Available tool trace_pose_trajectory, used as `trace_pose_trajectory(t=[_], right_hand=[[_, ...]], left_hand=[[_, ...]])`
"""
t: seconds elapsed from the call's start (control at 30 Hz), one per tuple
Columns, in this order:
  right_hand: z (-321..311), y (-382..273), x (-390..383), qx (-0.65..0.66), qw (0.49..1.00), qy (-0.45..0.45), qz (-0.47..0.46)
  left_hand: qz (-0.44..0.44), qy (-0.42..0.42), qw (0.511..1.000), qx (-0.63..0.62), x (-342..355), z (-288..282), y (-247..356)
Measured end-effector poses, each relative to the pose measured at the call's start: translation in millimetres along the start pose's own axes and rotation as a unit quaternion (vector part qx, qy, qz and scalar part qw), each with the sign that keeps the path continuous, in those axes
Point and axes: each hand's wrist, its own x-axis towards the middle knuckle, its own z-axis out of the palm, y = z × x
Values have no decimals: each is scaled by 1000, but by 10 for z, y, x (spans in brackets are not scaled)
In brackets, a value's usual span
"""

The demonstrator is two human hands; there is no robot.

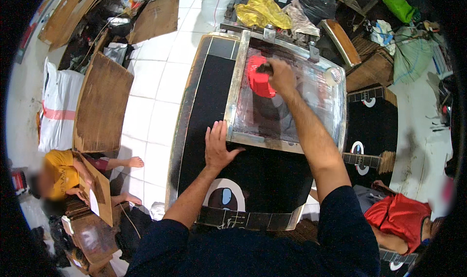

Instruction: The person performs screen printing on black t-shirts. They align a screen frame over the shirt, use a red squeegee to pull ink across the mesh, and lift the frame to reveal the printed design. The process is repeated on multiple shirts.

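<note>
The left hand (218, 146) is spread; the right hand (281, 76) grips a dark thing (264, 69) by red paint (260, 86). Lower left, a yellow shirt (64, 169) has letters.

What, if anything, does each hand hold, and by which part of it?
The right hand grips a dark tool; which part is held cannot be told. The left hand is spread open, holding nothing.

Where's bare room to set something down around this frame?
The black panel is bare left of the frame, beyond the left hand. White floor lies open between brown board and panel. Crowded: inside the frame, with red ink and right hand; beyond it, yellow cloth.
</note>
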Motion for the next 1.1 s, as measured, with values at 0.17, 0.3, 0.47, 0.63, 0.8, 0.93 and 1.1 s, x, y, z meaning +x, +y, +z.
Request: trace_pose_trajectory(t=[0.17,0.3,0.47,0.63,0.8,0.93,1.1], right_hand=[[285,140,509,6,999,-20,-32],[166,134,53,8,996,-58,-62],[38,250,41,3,984,-164,-71],[284,303,642,-9,997,-33,-73],[204,154,193,-21,997,-51,-60],[40,-8,-451,-37,994,-94,-35],[47,51,-425,-46,994,-26,-101]], left_hand=[[-15,-3,1000,22,13,126,-70],[-46,-33,998,35,-19,148,-67],[-25,-29,998,41,18,101,-37],[-17,-26,999,44,35,93,-20],[-29,-32,998,41,17,95,-22],[-38,24,997,-64,40,108,-45],[-47,25,991,-123,63,174,-92]])
